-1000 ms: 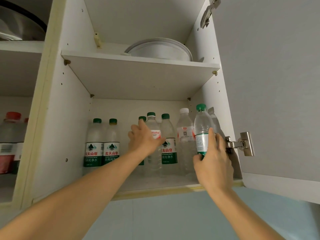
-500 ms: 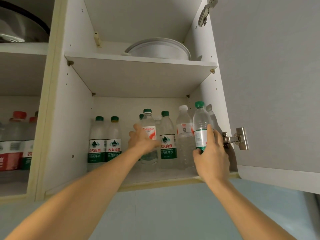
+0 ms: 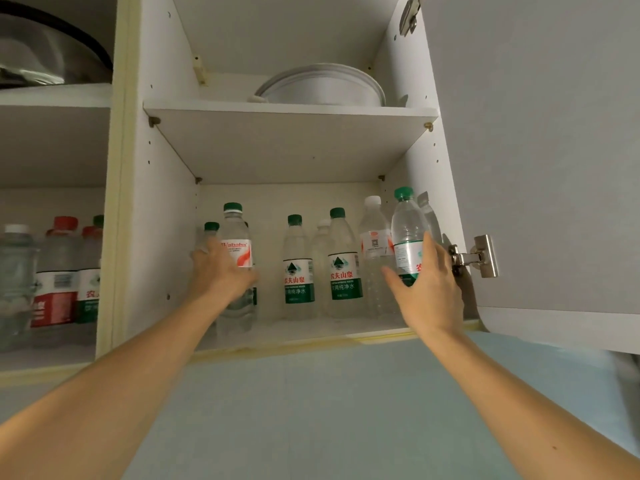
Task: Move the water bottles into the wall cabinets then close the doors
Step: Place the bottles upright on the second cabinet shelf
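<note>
Curling round the label band of a red-label bottle point(image 3: 235, 268), the fingers of the left hand point(image 3: 220, 271) hold it upright at the left front of the lower shelf point(image 3: 311, 332), in front of a bottle whose green cap point(image 3: 211, 226) shows behind. On the right, the fingers point(image 3: 433, 251) of the right hand point(image 3: 427, 289) wrap the lower body of a green-cap bottle point(image 3: 407, 233), thumb spread on the near side, holding it close to the cabinet's right wall; whether its base touches the shelf cannot be told. Between the two hands stand two green-label bottles point(image 3: 298, 268) and, just beside them, a white-cap bottle point(image 3: 373, 251), with others partly hidden behind. The bottles look full, clear, thin-walled plastic: likely moderately heavy, somewhat squeezable and smooth, so the labelled midsection seems the surest place to grip, as both hands do. The upper shelf point(image 3: 291, 109) carries a white round dish point(image 3: 322, 86). The left compartment holds more bottles, among them a red-cap bottle point(image 3: 60, 271), beneath a shelf with a metal pan point(image 3: 45, 50). The right door point(image 3: 540, 150) stands wide open on its hinge point(image 3: 479, 256). Judging by this, stocking is nearly done and the doors are yet to be closed.
</note>
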Available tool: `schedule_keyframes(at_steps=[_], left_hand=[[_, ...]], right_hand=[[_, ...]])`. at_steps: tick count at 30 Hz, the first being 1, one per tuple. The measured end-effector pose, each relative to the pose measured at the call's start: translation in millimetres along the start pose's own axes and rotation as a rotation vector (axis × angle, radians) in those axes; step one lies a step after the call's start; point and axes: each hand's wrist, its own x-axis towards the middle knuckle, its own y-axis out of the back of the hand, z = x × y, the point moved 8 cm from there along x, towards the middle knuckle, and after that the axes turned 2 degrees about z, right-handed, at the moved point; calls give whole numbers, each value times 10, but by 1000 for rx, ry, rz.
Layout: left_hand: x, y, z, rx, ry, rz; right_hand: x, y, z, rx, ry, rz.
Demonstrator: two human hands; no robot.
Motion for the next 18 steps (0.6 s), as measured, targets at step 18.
schedule_keyframes(at_steps=[18], left_hand=[[-33, 202, -385, 131, -119, 112]], right_hand=[[-101, -639, -1166, 205, 331, -322]])
